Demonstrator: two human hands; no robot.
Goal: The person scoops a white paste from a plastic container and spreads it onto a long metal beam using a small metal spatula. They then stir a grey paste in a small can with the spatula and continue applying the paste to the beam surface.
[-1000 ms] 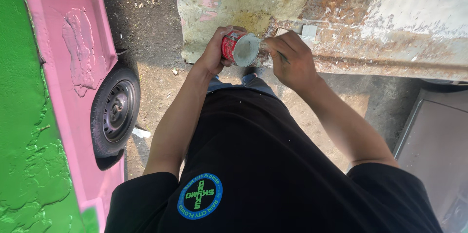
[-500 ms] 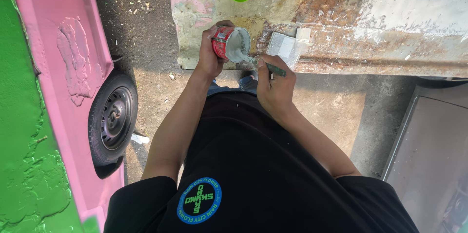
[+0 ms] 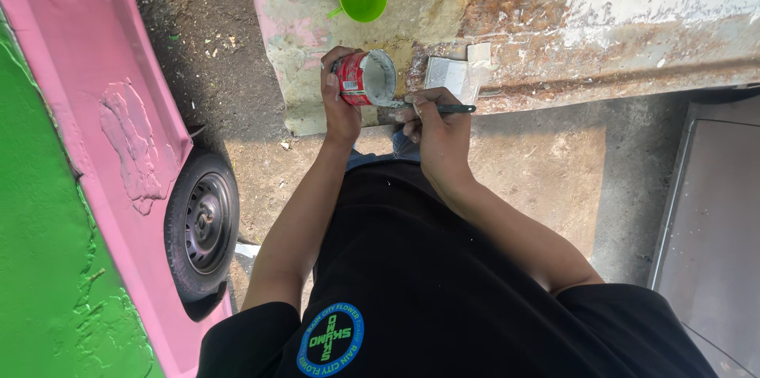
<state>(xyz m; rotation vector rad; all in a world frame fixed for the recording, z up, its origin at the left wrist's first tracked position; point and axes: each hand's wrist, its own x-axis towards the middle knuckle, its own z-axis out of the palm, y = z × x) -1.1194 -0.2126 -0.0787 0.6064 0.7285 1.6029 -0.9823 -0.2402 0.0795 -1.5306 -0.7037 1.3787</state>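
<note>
Left hand point(image 3: 339, 101) grip clenched on red can point(image 3: 366, 78) near ledge edge point(image 3: 554, 81); right hand point(image 3: 437, 126) grasping thin tool point(image 3: 443, 109).

red tin can point(image 3: 360, 79) | red label, grey inside | tilted, in left hand point(image 3: 339, 101)

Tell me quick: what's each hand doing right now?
Left hand: closed around a small red can, tilted on its side.
Right hand: closed on a thin dark tool, tip at the can's mouth.

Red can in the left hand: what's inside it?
The red can, tilted on its side in the left hand, shows a pale grey-white interior. The right hand holds a thin dark tool beside the rim. How full it is cannot be seen.
</note>
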